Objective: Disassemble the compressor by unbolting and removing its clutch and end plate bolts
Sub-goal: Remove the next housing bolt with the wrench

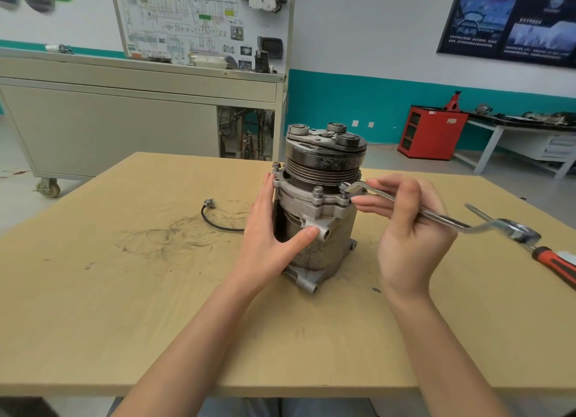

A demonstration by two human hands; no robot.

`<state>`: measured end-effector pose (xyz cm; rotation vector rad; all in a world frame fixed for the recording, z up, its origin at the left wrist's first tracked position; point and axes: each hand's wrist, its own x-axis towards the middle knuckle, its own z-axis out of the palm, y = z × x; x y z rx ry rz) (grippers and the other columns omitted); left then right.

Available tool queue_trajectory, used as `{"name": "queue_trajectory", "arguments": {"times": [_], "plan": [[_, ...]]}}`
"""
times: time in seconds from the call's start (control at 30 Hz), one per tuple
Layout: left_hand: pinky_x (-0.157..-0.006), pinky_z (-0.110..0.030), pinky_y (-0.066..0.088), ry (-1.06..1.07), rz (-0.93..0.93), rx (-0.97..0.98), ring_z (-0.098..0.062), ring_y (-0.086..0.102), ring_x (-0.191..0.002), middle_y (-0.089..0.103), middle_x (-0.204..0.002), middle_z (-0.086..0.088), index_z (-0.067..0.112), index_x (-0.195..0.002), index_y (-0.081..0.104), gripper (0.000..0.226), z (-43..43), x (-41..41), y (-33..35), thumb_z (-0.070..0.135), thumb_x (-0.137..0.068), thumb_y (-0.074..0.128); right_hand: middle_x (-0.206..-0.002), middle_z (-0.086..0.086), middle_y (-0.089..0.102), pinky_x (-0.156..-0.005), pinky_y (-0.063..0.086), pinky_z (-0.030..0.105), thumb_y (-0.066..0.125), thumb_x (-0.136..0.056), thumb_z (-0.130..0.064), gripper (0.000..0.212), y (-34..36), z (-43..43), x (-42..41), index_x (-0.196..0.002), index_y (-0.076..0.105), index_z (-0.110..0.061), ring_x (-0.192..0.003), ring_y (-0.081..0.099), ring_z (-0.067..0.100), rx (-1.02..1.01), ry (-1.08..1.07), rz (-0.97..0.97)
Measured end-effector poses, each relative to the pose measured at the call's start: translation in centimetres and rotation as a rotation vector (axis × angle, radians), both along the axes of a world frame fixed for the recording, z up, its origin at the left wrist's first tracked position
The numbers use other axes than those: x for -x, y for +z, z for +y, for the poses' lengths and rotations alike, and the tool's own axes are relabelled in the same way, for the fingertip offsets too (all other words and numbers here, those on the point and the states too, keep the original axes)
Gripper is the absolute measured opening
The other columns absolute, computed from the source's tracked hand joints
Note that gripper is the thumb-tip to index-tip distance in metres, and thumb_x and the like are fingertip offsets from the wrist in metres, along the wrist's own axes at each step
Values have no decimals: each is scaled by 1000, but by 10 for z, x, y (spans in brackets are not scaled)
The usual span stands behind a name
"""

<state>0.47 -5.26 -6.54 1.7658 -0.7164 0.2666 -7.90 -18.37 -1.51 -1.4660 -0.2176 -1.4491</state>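
Well, left hand point(268, 229): I laid it flat, fingers straight, on the compressor point(321, 204).
Right hand point(411, 229): I gripped the wrench point(445, 220).
Wrench end: sat on a flange bolt point(344, 196).

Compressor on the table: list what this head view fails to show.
All in the head view.
Compressor far side, any bolts there: hidden by its own body.
Its left flank: covered by the left hand.
Bolt head under the wrench in the right hand: hidden by the ring end.
Red-handled tool: cut off by the right edge.
Wall chart text: too small.
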Motion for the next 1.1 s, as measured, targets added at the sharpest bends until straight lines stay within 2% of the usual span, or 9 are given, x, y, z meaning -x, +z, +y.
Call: {"name": "queue_trajectory", "arguments": {"times": [0.13, 0.23, 0.4, 0.5, 0.63, 0.77, 0.9, 0.97, 1.1], "plan": [[-120, -41, 20, -4, 13, 1, 3, 11, -145, 9, -160, 20, 40, -152, 6, 105, 0, 0, -1, 74, -67, 57, -72, -1, 69, -50, 52, 25, 31, -96, -18, 25, 0, -14, -6, -83, 51, -10, -52, 67, 22, -267, 208, 65], [-120, -40, 21, -3, 15, -1, 3, 12, -145, 10, -160, 20, 38, -152, 6, 106, 0, 0, 0, 74, -67, 58, -68, 2, 68, -49, 50, 23, 29, -96, -13, 26, 10, -35, -14, -82, 50, -8, -50, 65, 21, -278, 384, 108], [-115, -27, 17, 1, 14, -8, 7, 10, -143, 9, -159, 23, 47, -147, 2, 102, 0, 0, -2, 76, -66, 57, -59, 1, 63, -42, 44, 13, 31, -103, -19, 26, 29, -63, -49, -89, 51, -11, -42, 55, 7, -557, 772, 472], [-114, -27, 17, -3, 17, -10, 7, 10, -144, 8, -159, 24, 47, -148, 1, 103, 0, -1, -3, 77, -66, 57, -58, -3, 61, -41, 41, 9, 33, -103, -28, 30, 33, -70, -58, -90, 55, -13, -42, 52, 4, -644, 865, 464], [-112, -26, 17, -3, 21, -13, 7, 11, -143, 8, -159, 25, 47, -149, 1, 104, 0, -1, -3, 78, -66, 56, -59, -2, 63, -44, 43, 13, 34, -102, -37, 39, 49, -74, -40, -85, 59, -13, -47, 54, 5, -619, 633, 297], [-111, -23, 17, -4, 15, -11, 9, 11, -142, 8, -158, 26, 51, -146, 1, 101, 0, -2, -3, 78, -66, 56, -64, 3, 70, -46, 49, 19, 34, -101, -38, 46, 46, -49, -13, -80, 64, -11, -50, 66, 17, -274, 271, 211], [-112, -24, 17, 0, 10, -5, 8, 11, -143, 9, -159, 24, 50, -146, 1, 101, 0, -1, -3, 77, -66, 56, -69, -4, 70, -52, 54, 25, 43, -98, -40, 37, 29, -22, 0, -87, 64, -12, -59, 70, 17, 63, 97, 41], [-112, -25, 17, 1, 6, -5, 8, 11, -143, 9, -159, 24, 49, -147, 1, 101, 1, -1, -3, 77, -66, 56, -74, 0, 69, -53, 55, 33, 45, -96, -47, 38, 21, -16, 0, -91, 62, -13, -62, 71, 17, 164, 20, -6], [-111, -24, 18, 4, 2, -3, 7, 12, -143, 10, -159, 24, 47, -148, 2, 103, 0, -1, -2, 76, -66, 56, -80, 5, 67, -51, 55, 43, 47, -97, -41, 34, 9, -16, -3, -93, 62, -11, -64, 70, 19, 255, -107, -79]]}}
